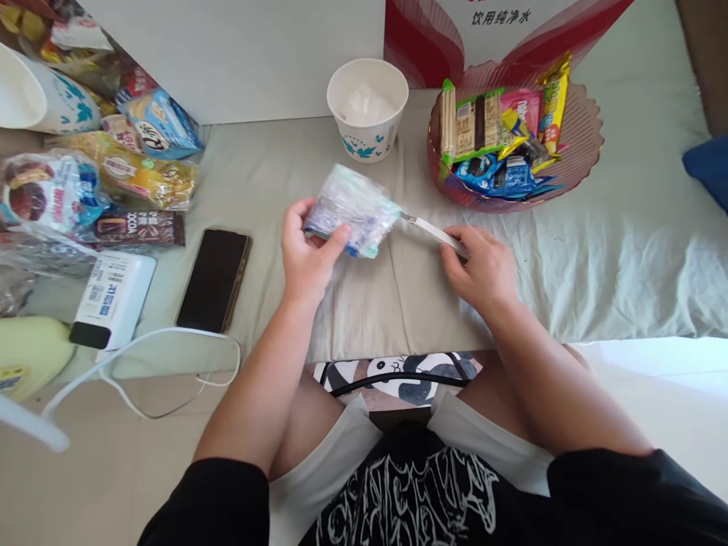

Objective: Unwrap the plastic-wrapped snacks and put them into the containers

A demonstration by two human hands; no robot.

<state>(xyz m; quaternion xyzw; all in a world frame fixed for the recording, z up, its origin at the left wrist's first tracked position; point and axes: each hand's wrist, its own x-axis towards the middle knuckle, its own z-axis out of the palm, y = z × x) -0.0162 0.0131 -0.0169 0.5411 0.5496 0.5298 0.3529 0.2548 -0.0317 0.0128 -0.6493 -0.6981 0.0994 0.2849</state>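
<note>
Packet (pixel 361 205) in clear crinkled film, pale with blue-purple print, held up over the cloth-covered surface (pixel 597 265), roughly midway along its near edge and well in from it. Left hand (pixel 310 254) has it: fingers closed on the left side, thumb pressed across the top face. Right hand (pixel 483 265) grips a slim white-handled tool (pixel 435 233), fingers wrapped at the handle's rear, metal end pointing at the packet's right corner.

Handling, judged by looks: packet light, film slick and likely to crumple; contents unclear, so stiffness underneath is a guess. Best hold: flat side edge, thumb on top, light pinch, clear of the metal end. Tool looks light and rigid; hold by the rear of the handle.

Hard to see: the tool's tip at the packet corner, can't tell if touching or inside; left fingers under the packet; right fingertips under the handle; packet print, washed out by glare. White contents of the paper cup (pixel 367 144) unclear. Blue item (pixel 710 171) past the surface's right part, cut off by the frame.
</note>
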